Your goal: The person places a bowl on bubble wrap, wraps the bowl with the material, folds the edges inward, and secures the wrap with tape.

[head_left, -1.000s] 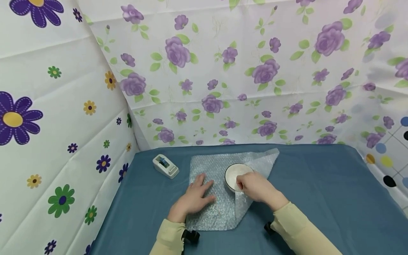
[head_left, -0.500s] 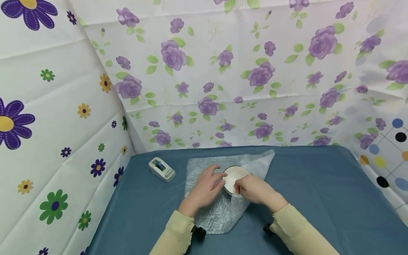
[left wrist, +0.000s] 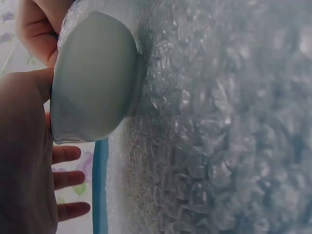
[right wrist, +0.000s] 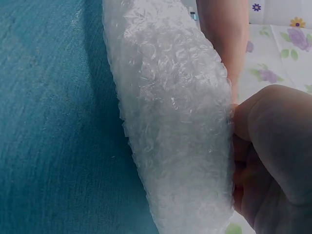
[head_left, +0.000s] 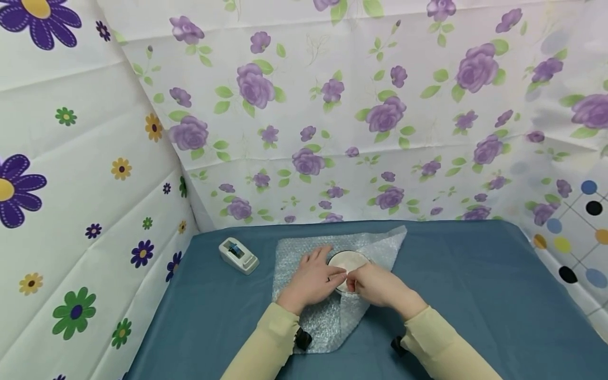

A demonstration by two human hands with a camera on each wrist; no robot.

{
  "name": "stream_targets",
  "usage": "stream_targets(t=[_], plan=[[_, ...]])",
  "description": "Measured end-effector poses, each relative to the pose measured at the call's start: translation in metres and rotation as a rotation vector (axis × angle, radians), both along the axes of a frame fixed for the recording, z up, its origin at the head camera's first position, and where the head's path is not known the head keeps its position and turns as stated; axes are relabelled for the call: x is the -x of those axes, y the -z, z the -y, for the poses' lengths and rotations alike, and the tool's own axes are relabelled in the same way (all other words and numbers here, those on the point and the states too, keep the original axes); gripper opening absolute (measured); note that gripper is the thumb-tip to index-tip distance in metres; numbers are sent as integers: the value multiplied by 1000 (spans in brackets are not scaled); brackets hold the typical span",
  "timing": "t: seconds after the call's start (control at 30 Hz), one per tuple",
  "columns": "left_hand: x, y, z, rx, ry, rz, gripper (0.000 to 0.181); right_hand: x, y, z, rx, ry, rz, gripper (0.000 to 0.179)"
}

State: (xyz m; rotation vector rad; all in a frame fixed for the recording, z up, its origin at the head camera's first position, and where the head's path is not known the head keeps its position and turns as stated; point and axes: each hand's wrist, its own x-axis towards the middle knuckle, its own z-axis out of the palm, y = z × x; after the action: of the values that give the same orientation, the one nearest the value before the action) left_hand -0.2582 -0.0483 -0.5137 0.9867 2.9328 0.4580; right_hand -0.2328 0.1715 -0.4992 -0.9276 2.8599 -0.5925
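A white bowl (head_left: 349, 258) with a dark rim sits on a sheet of bubble wrap (head_left: 320, 324). The sheet's right part is folded up against the bowl's side. At the near right rim, my right hand (head_left: 382, 285) pinches the edge of this fold with curled fingers. My left hand (head_left: 311, 279) lies over the bowl's left rim, fingers straight and thumb stretched toward the right fingertips. In the left wrist view, the bowl's smooth outer wall (left wrist: 97, 78) shows, with that thumb at its rim. Wrap hides the bowl in the right wrist view.
A white tape dispenser (head_left: 239, 256) stands left of the wrap on the blue tablecloth (head_left: 475, 295). Flower-printed sheets (head_left: 285, 105) hang behind and at the left of the table, and a dotted one (head_left: 579, 248) at the right.
My left hand has moved right and away from me, from the flat wrap onto the bowl's left rim. My right hand keeps its pinch on the folded wrap.
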Motion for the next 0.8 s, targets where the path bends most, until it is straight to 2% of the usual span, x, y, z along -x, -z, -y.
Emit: stream_targets(t=[0.2,0.4,0.6,0.8], plan=[[-3,-2,-3,54,-37,-3,43,-3,-3,-1,25,-17,-34,39],[-4,-3,-3,46,-55,31,46,-6,-2,-6,37,-27,-145,40],[-5,-5,-4,57,-54,39,48,-9,1,-12,69,-4,-172,41],[-4,-3,-6,68,-46,53,49,-8,6,-21,199,21,-167,43]])
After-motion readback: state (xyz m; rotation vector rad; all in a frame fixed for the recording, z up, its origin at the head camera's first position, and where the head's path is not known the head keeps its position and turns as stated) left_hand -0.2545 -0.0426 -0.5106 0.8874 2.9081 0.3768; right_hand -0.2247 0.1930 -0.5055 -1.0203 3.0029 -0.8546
